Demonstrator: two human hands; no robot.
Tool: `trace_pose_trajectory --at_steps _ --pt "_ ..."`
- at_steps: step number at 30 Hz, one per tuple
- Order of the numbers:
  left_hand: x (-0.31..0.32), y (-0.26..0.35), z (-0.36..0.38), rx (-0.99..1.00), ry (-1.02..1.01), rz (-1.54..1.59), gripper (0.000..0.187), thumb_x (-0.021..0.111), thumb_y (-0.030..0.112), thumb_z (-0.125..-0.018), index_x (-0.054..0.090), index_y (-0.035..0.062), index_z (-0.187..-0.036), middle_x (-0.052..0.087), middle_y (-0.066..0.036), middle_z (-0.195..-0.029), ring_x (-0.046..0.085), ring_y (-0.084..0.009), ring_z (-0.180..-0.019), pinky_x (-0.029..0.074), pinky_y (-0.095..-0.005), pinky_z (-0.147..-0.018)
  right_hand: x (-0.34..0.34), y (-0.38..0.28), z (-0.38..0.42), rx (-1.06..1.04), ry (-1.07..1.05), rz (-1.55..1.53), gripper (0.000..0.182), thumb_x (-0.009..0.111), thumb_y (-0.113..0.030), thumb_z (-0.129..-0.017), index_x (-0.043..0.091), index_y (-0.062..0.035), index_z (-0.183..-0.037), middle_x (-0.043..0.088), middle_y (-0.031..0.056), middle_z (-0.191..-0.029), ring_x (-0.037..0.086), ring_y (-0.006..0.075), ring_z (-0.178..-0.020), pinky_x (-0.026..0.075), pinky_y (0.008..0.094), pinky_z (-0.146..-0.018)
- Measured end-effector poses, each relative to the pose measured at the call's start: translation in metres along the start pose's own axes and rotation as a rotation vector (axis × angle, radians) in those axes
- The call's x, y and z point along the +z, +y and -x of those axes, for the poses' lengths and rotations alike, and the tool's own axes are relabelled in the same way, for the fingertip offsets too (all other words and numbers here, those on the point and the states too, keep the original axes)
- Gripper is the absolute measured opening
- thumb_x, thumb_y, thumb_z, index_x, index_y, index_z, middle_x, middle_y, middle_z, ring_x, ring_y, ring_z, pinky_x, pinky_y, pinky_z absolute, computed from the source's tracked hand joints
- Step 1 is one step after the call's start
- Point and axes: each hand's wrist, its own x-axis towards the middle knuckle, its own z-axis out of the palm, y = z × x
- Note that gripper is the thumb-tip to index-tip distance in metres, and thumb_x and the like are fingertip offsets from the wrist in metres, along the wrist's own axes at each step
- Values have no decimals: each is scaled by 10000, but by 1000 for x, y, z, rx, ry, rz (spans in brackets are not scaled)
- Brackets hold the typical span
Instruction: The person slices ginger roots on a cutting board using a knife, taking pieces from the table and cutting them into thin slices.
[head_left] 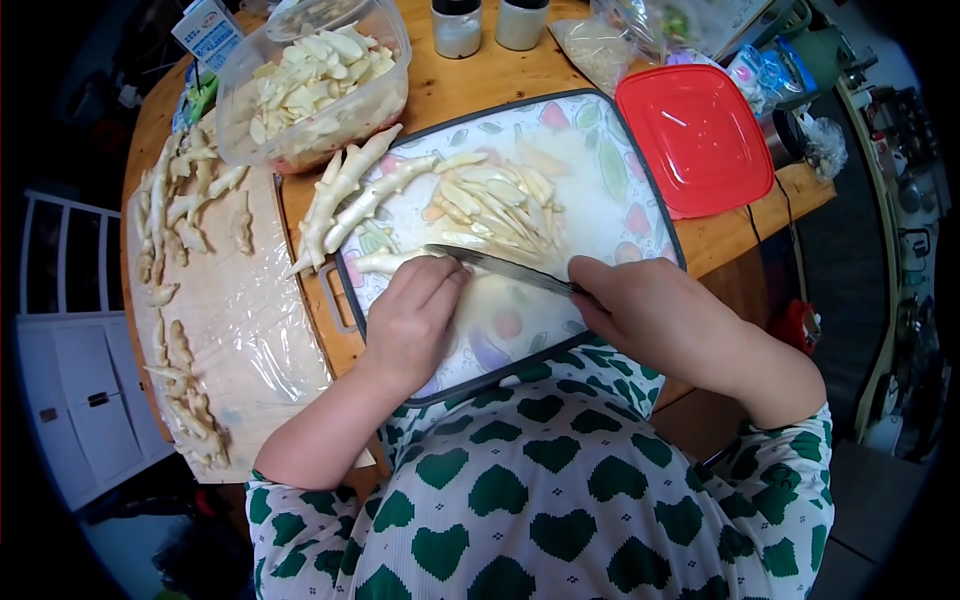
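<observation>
A knife [505, 268] lies across the patterned cutting board [610, 165], its handle in my right hand [640, 305], which is closed round it. My left hand [415, 310] presses with bent fingers on a pale ginger root [385, 262] beside the blade's tip. Just beyond the blade a heap of sliced ginger [500, 205] rests on the board. Whole peeled ginger pieces [345, 190] lie over the board's upper left edge. The underside of my left fingers is hidden.
A plastic tub [395, 90] with ginger slices stands at the back left. More ginger roots [190, 400] lie on a plastic-covered sheet [265, 350] at the left. A red lid [695, 140], two jars [457, 30] and bags [600, 50] sit at the back and right.
</observation>
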Motion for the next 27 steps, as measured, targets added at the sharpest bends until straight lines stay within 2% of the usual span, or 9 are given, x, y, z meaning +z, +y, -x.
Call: trace_pose_trajectory --at_steps 2,5,8,11,23,27 --pt "1 0 0 1 4 -2 379 738 -31 -758 777 0 -1134 744 -126 -1174 721 -318 -1088 608 -378 -915 15 2 -18 -16 21 -8 166 574 -177 -1100 609 -15 -1113 722 248 -837 734 476 -850 578 551 -758" --pt "1 0 -1 0 5 7 382 739 -28 -754 775 -2 -1133 742 -128 -1175 715 -322 -1091 605 -382 -919 34 1 -41 -152 154 -40 169 623 -193 -1105 603 -26 -1093 712 244 -828 734 460 -843 573 526 -744" --pt "-1 -2 2 -12 5 19 379 735 -23 -757 770 -9 -1135 739 -131 -1178 708 -331 -1093 602 -389 -924 31 2 -42 -106 117 -49 182 579 -193 -1105 602 -16 -1138 731 252 -882 737 464 -893 579 539 -783" --pt "-2 -4 2 -2 -9 53 370 730 -17 -770 766 -15 -1138 735 -136 -1178 705 -341 -1100 601 -399 -929 14 10 -29 16 44 -43 179 586 -196 -1107 601 -19 -1132 728 254 -884 733 471 -890 574 538 -776" --pt "-2 -3 3 11 -4 33 331 733 -14 -803 763 -23 -1132 740 -150 -1168 724 -341 -1096 603 -402 -949 3 -1 1 -30 52 2 150 605 -175 -1097 614 -26 -1086 708 250 -809 718 499 -825 563 563 -735" --pt "-1 -4 3 15 5 39 327 733 -14 -803 764 -21 -1128 739 -147 -1166 719 -339 -1098 602 -400 -952 -2 -4 -6 -27 20 32 144 599 -165 -1094 614 -22 -1091 720 254 -844 726 485 -856 569 558 -761"
